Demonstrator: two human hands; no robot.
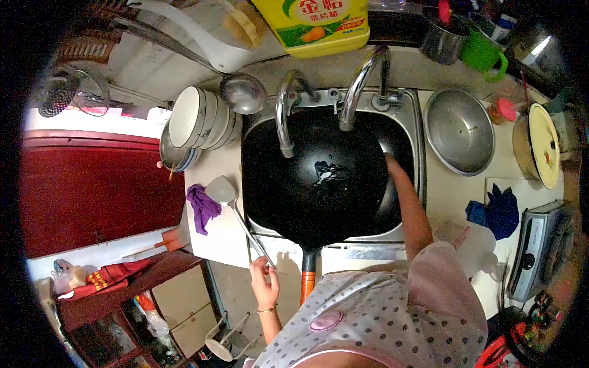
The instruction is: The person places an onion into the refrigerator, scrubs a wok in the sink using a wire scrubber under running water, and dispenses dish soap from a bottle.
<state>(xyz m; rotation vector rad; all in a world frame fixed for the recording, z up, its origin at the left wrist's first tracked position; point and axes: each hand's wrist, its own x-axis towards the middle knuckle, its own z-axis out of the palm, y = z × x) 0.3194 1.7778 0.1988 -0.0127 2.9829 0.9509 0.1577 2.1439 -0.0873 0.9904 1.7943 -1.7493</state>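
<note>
A large black wok [319,178] lies over the sink [420,153], with a small wet shiny patch in its middle and its orange handle [308,279] pointing toward me. My left hand [265,283] is closed at the handle end of a metal spatula [222,191], whose blade rests on the counter left of the sink. My right arm reaches to the wok's right side, where my right hand [390,161] is mostly hidden and its fingers cannot be made out. A purple cloth [203,208] lies beside the spatula blade.
Two faucets [283,116] [357,92] arch over the wok. Stacked bowls [187,116] and a ladle [243,94] are at the left. To the right are a metal basin [459,132], a yellow-lidded pot [543,146], dark blue gloves [501,211] and a stove [534,251]. A yellow jug [313,30] stands behind.
</note>
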